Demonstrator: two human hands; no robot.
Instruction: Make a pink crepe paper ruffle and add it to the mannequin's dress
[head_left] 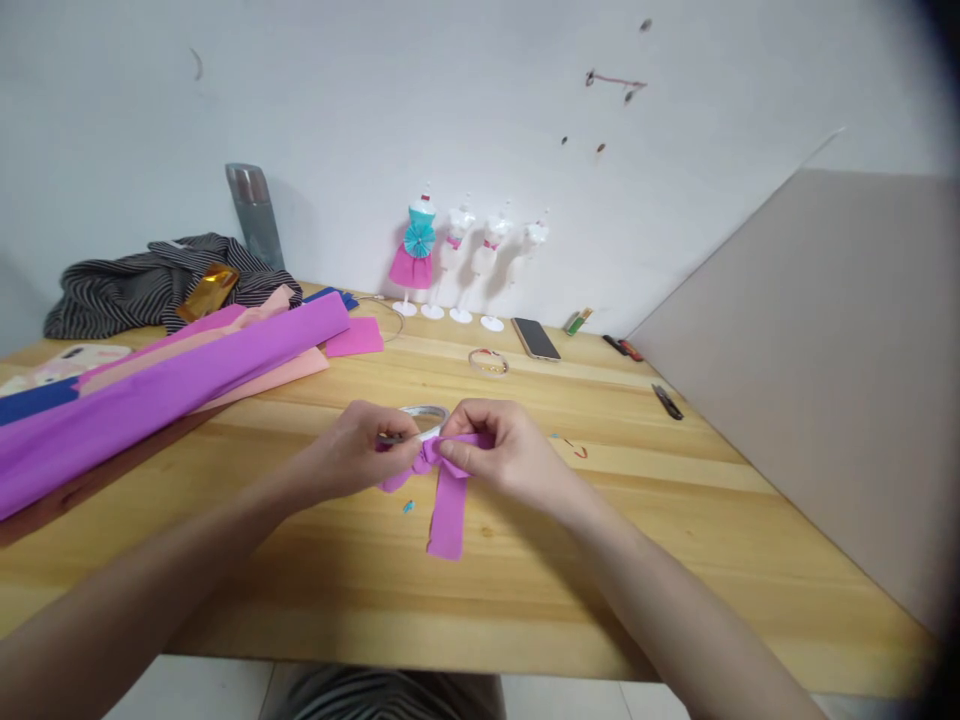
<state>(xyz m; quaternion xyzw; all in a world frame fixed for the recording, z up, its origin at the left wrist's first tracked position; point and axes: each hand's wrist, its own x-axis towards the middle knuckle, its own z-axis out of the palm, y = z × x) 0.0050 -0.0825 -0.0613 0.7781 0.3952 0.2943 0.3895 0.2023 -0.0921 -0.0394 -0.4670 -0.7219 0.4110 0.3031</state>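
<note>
A purple crepe-paper bow (448, 490) lies at the middle of the wooden table (525, 600), its tail hanging toward me. My left hand (360, 450) pinches the bow's left side and seems to hold a strip of clear tape against its centre. My right hand (495, 450) grips the bow's knot and right loop between thumb and fingers. A roll of clear tape (422, 412) sits just behind both hands.
Rolls of purple, pink and blue crepe paper (172, 380) lie at the left. Striped cloth (150, 280) and a grey flask (255, 215) are behind them. Small mannequins (457, 260), one dressed, stand at the wall. A phone (535, 338), another tape ring (488, 361) and snips (667, 401) lie further right.
</note>
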